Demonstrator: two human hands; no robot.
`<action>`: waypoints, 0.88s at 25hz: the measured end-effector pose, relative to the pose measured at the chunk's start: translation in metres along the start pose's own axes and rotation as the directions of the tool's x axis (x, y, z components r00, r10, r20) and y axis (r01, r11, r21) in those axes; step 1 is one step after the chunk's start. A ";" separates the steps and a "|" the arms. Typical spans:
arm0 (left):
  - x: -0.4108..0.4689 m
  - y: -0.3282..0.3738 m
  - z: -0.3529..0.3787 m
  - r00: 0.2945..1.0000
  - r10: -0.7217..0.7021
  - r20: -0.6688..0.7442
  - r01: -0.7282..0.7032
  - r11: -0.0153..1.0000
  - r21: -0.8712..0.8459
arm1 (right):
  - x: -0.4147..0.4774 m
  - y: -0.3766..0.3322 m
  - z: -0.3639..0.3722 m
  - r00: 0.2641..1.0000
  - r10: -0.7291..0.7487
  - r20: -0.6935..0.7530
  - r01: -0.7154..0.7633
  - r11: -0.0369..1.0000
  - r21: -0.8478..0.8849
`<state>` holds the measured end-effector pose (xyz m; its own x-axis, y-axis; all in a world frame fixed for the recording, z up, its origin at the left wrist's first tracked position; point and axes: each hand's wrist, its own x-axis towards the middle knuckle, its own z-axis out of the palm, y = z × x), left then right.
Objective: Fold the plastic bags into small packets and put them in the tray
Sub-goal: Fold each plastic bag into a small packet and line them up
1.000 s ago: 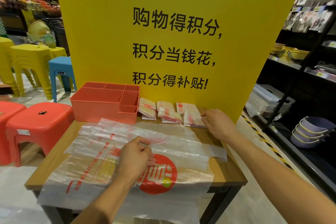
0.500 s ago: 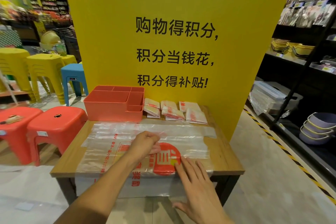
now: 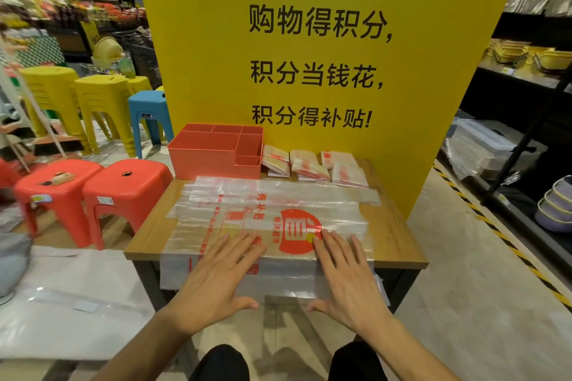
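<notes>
A clear plastic bag (image 3: 272, 210) with red print lies spread flat across the wooden table (image 3: 393, 235), its near end hanging over the front edge. My left hand (image 3: 216, 278) and my right hand (image 3: 346, 275) both rest flat on the bag's near part, fingers straight and spread. At the table's back left stands the orange tray (image 3: 216, 153) with several compartments, which look empty. Several folded bag packets (image 3: 312, 165) lie in a row to its right, against the yellow board.
A tall yellow sign board (image 3: 309, 40) stands behind the table. Red stools (image 3: 123, 189), yellow stools (image 3: 99, 99) and a blue stool (image 3: 151, 114) stand on the left. Dark shelves with bowls (image 3: 554, 210) and boxes line the right. More plastic sheets (image 3: 62, 297) lie low on the left.
My right hand left the packets at the back and came down flat on the bag's near end. My left hand opened from a curled hold and slid toward me. The view rose.
</notes>
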<state>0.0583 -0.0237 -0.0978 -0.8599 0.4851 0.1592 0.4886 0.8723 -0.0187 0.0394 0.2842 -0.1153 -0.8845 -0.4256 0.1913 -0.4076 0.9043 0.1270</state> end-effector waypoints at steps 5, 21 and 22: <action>0.004 -0.002 0.003 0.999 0.011 0.031 -0.015 0.992 0.124 | -0.002 -0.002 -0.002 0.998 -0.022 -0.062 0.022 1.000 -0.007; -0.006 -0.031 -0.018 0.998 0.062 0.024 -0.066 0.980 0.187 | -0.001 0.039 -0.031 0.916 -0.155 -0.371 0.166 0.986 0.000; -0.010 -0.035 -0.019 0.998 0.047 0.049 -0.055 0.984 0.168 | -0.002 0.044 -0.032 0.925 -0.133 -0.356 0.148 0.989 0.015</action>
<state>0.0529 -0.0599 -0.0799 -0.8421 0.5280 0.1098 0.5031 0.8425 -0.1925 0.0301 0.3238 -0.0785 -0.6831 -0.5265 0.5061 -0.5375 0.8316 0.1397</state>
